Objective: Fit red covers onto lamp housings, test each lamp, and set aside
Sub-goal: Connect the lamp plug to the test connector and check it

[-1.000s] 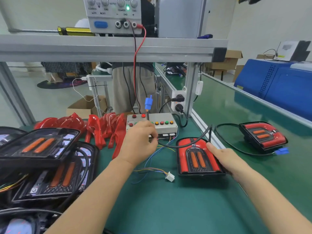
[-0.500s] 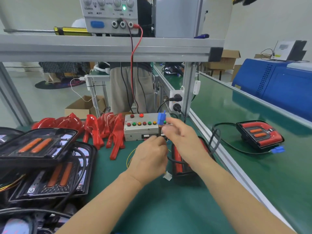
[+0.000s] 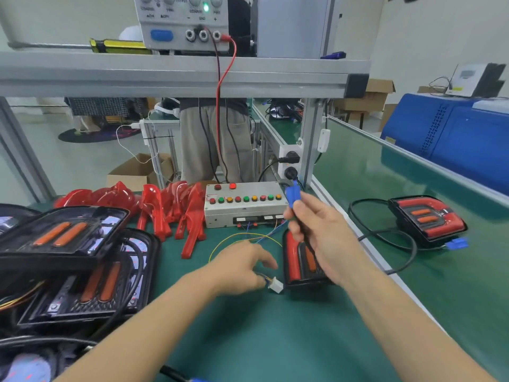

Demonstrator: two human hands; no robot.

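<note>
Lamp (image 3: 296, 260) with its red cover fitted is lying on the green bench (image 3: 275, 340), partly hidden beneath the right hand (image 3: 316, 230). Nearest the camera, the left hand (image 3: 242, 267) is curled low over the mat, and the wires just behind the white connector (image 3: 276, 286) appear to be pinched in its fingers, though blur makes this uncertain. Just beyond, the blue plug (image 3: 292, 194) on the lamp's black cable is held upright in the closed fingers of the right hand, above the lamp. The 2 connectors are still apart, so the test is judged not yet begun. A misaligned mating could bend pins or give a false dead reading, and a tug on the thin tester leads (image 3: 242, 238) could strain them where they leave the test box (image 3: 245, 205). The cable held taut could also drag the lamp across the mat. Further left, uncovered housings (image 3: 71, 271) are stacked with cables trailing, and a snag there could topple the pile. Loose red covers (image 3: 170, 208) lie behind them. To the right, 1 finished lamp (image 3: 427, 219) is set well apart on the conveyor. On the shelf above, the power supply (image 3: 184, 23) shows a green light, so a shorted lead would be live.
</note>
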